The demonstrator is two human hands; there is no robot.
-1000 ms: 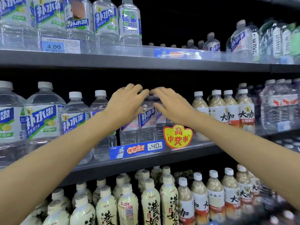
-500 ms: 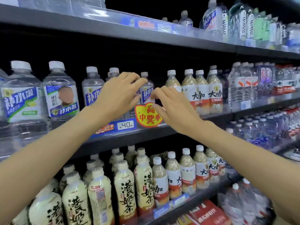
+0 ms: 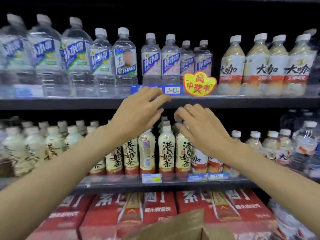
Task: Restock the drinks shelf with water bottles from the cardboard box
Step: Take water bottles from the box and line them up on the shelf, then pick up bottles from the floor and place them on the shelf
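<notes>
I judge the drinks shelf point(image 3: 242, 102) nearly stocked: water bottles point(image 3: 170, 58) stand above the price tag point(image 3: 173, 90), with dark room behind them. The cardboard box point(image 3: 173, 226) sits far below it. My left hand point(image 3: 138, 110) and right hand point(image 3: 200, 125), just under the tag, hang loosely curled, holding nothing.

drinks shelf point(image 3: 242, 102), water bottles point(image 3: 150, 59) upright

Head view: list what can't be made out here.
- Cardboard box: cut off by the bottom edge; contents unseen.
- Large water bottles, far left: labels smeared by motion blur.
- Blue price tag: left part covered by the left hand.
- Milk tea bottles: some caps hidden behind both hands; right hand.
</notes>
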